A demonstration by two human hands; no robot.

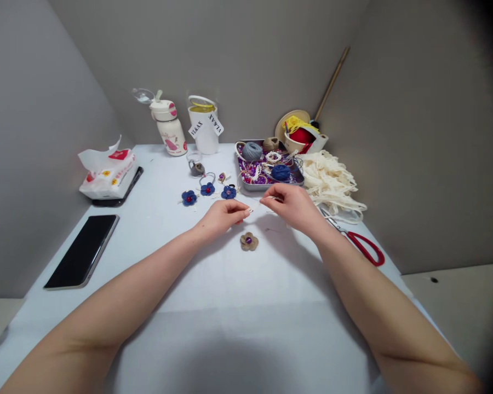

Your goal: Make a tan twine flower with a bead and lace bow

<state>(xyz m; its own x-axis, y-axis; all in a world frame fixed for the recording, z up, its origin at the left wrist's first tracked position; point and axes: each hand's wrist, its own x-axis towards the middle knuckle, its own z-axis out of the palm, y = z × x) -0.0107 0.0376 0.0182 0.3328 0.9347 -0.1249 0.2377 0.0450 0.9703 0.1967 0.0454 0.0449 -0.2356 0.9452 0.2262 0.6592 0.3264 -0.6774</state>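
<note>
My left hand (229,214) and my right hand (291,207) hover close together over the middle of the table, fingertips pinched. Something thin and pale shows faintly at the fingers, too fine to name. Just below them lies a beige fabric flower (248,241) with a purple bead at its centre, touched by neither hand. Beyond the left hand are a blue flower with a red centre (189,198), another blue flower on a hair tie (207,189) and a third blue flower (229,192).
Behind the hands, a metal tray (267,187) holds purple beads and yarn balls. Cream lace trim (328,175) is heaped beside red-handled scissors (365,249). A phone (80,251) and tissue pack (109,178) lie left. A bottle (171,134) and white canister (205,131) stand behind.
</note>
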